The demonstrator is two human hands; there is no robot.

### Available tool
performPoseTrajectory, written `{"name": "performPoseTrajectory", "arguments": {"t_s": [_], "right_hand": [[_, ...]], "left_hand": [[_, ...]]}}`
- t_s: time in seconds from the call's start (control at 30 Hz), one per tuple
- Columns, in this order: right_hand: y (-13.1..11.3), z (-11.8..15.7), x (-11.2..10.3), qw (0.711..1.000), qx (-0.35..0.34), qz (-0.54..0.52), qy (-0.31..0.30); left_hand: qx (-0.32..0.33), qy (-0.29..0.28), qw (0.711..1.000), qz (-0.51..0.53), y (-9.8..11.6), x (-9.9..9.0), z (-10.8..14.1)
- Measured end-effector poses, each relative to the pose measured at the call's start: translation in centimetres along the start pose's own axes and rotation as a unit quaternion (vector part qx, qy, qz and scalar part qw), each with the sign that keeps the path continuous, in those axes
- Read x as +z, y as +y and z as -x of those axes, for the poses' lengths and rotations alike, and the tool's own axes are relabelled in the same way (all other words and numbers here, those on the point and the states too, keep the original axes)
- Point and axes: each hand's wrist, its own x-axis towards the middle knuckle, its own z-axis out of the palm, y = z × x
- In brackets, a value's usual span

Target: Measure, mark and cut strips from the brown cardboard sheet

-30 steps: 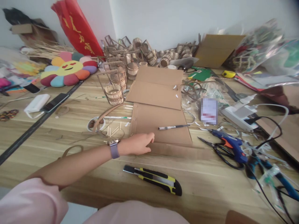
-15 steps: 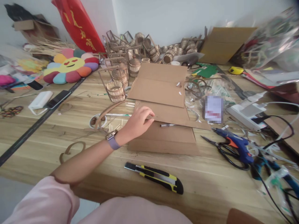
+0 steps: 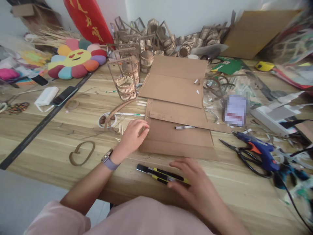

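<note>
My left hand (image 3: 135, 136), with a watch (image 3: 110, 159) on its wrist, hovers at the left edge of the lower cardboard sheet (image 3: 181, 130). Its fingers curve loosely with a gap to the thumb, and nothing shows between them. Over the black and yellow utility knife (image 3: 156, 174) is my right hand (image 3: 195, 182), slightly blurred. Thumb and fingers are spread on either side of the knife's handle, whose rear end they hide. A narrow cardboard strip (image 3: 186, 121) and a pen (image 3: 183, 127) lie on the cardboard. Another folded cardboard piece (image 3: 176, 81) rests behind.
Small slatted baskets (image 3: 126, 88) stand behind the cardboard, several more piled at the wall. Scissors (image 3: 244, 158) and a blue glue gun (image 3: 260, 150) lie right, near a power strip (image 3: 272, 119). A white bowl (image 3: 100, 120), curled strip (image 3: 81, 153) and phone (image 3: 64, 96) lie left.
My right hand has come into view over the utility knife. My left hand has drawn back toward me and left, off the cardboard strip. The camera view has shifted slightly.
</note>
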Motion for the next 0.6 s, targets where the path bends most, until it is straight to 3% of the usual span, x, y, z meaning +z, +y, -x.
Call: {"name": "performPoseTrajectory", "arguments": {"t_s": [0.17, 0.3, 0.4, 0.47, 0.6], "right_hand": [[-0.7, -0.2, 2.0, 0.995, -0.027, 0.055, -0.077], [-0.7, 0.0, 0.5, 0.989, 0.101, -0.064, -0.091], [-0.1, 0.2, -1.7, 0.945, 0.208, -0.223, -0.115], [0.5, 0.3, -2.7, 0.906, 0.245, -0.320, -0.128], [0.9, 0.0, -3.0, 0.872, 0.292, -0.370, -0.134]], "left_hand": [[0.022, -0.017, 0.999, 0.016, 0.4, 0.5, 0.2], [0.013, 0.018, 0.999, 0.035, -0.1, 0.1, 0.0], [0.002, 0.043, 0.998, 0.050, -0.6, 0.0, 0.1], [0.002, 0.041, 0.998, 0.055, -0.8, 0.1, 0.2], [0.026, 0.028, 0.997, 0.068, -0.6, 0.5, 0.2]]}}
